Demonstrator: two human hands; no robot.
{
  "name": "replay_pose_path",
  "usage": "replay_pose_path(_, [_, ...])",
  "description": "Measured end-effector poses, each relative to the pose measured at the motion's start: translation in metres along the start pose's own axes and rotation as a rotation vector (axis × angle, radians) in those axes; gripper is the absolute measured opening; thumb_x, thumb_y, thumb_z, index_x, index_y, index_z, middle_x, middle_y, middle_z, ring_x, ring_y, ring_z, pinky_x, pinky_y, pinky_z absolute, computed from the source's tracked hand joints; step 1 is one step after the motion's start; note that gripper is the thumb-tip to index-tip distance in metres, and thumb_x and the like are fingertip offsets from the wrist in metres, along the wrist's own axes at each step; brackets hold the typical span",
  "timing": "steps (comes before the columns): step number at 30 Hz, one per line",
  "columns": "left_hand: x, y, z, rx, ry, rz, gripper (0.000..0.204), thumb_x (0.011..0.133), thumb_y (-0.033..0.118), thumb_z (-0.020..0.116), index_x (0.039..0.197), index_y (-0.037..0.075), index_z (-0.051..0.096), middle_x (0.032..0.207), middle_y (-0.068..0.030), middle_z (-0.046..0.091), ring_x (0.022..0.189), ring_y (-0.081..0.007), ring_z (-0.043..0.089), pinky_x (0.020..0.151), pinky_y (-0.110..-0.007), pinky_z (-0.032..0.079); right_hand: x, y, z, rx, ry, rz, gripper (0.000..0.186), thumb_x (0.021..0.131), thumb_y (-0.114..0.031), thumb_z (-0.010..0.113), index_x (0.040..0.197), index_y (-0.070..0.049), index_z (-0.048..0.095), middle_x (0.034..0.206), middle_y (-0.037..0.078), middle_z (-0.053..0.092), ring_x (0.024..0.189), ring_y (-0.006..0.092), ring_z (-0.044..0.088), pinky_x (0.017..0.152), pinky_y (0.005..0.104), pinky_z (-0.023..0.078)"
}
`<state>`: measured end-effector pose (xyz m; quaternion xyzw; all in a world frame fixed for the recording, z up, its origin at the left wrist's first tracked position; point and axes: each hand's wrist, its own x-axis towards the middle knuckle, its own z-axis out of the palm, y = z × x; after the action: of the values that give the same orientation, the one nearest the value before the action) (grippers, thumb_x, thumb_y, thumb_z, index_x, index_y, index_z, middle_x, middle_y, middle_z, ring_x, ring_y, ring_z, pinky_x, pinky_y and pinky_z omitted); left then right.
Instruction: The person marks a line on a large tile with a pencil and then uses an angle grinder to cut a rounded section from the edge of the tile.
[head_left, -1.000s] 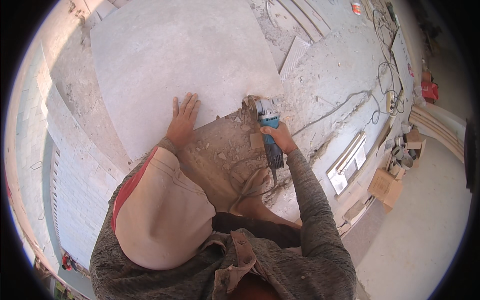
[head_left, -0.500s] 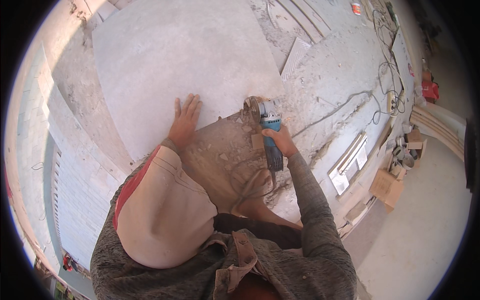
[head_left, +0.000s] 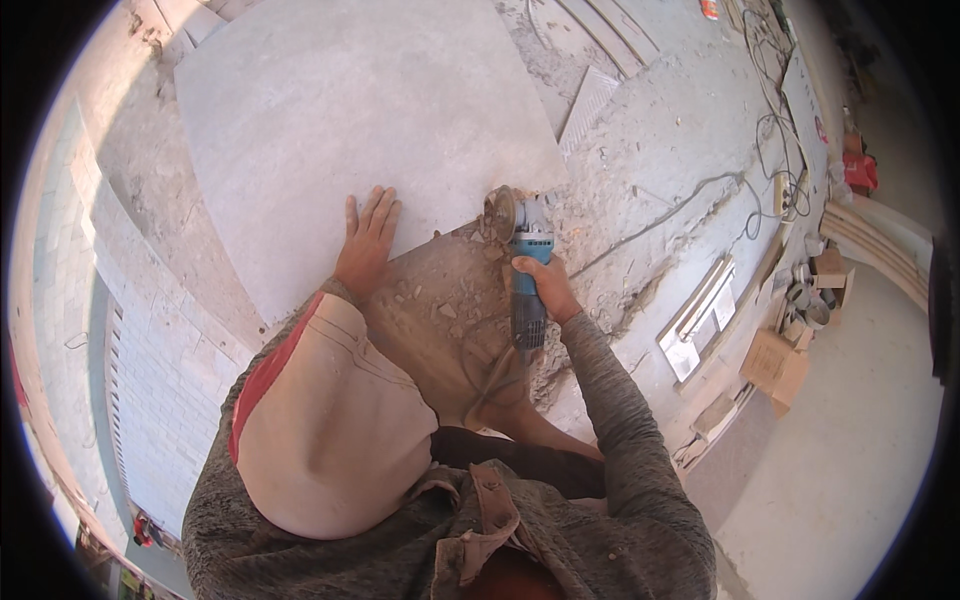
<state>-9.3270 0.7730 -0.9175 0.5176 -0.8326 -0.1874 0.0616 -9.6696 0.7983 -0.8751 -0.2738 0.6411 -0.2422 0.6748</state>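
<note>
A large pale grey slab (head_left: 360,110) lies flat in front of me. My left hand (head_left: 371,232) rests on its near edge, palm down with the fingers stretched out. In my right hand (head_left: 548,280) is a blue and black angle grinder (head_left: 530,255), gripped round its body. The grinder's round disc (head_left: 500,213) stands at the slab's near right edge; whether it touches the slab I cannot tell. Broken chips and dusty rubble (head_left: 450,295) lie beneath the grinder, between the slab and my legs.
A cable (head_left: 660,222) runs across the dusty ground to a socket box (head_left: 782,193) on the right. Farther right are a cardboard box (head_left: 775,362) and a long pale strip (head_left: 706,304). A ribbed tile piece (head_left: 590,105) lies past the slab's right side.
The grinder and my right hand have shifted slightly left along the slab's edge, and the grinder's body is turned a little. My left hand stays nearly in place.
</note>
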Motion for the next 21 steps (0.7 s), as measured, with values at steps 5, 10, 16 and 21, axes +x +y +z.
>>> replay_pose_path(5, [0.000,-0.001,0.001,-0.008,-0.002,0.000,0.091,0.071,0.010,0.076,0.151,-0.006,0.037,0.165,-0.0191,0.026,0.158,-0.0353,0.016,0.127,-0.065,0.007,-0.002,0.000,0.009,0.056,0.007,-0.016,0.037,0.087,-0.028,0.078,0.107,0.001,0.066,0.088,0.008,0.070,0.073,0.0180,0.070,0.065,0.0316,0.057])
replay_pose_path(10, [0.001,0.003,-0.002,-0.092,0.000,-0.015,0.091,0.072,0.008,0.077,0.152,-0.006,0.035,0.165,-0.0191,0.025,0.158,-0.0357,0.014,0.127,-0.064,0.005,0.003,0.012,0.011,0.117,0.040,0.001,0.038,0.087,-0.027,0.078,0.109,0.002,0.065,0.089,0.009,0.070,0.074,0.0187,0.071,0.066,0.0326,0.058])
replay_pose_path(16, [-0.001,-0.001,0.003,-0.003,-0.004,-0.004,0.093,0.078,0.025,0.079,0.153,-0.006,0.034,0.165,-0.0194,0.025,0.158,-0.0353,0.015,0.126,-0.066,0.007,0.003,0.016,0.021,0.140,0.070,0.017,0.040,0.087,-0.027,0.078,0.110,0.001,0.062,0.091,0.010,0.069,0.075,0.0192,0.071,0.065,0.0330,0.059])
replay_pose_path(21, [0.000,-0.001,0.004,0.006,-0.019,-0.010,0.093,0.077,0.021,0.078,0.153,-0.007,0.034,0.165,-0.0195,0.025,0.158,-0.0357,0.015,0.126,-0.066,0.007,0.005,0.023,0.026,0.137,0.082,-0.004,0.038,0.088,-0.027,0.078,0.109,0.001,0.063,0.090,0.010,0.069,0.074,0.0187,0.071,0.065,0.0329,0.058])
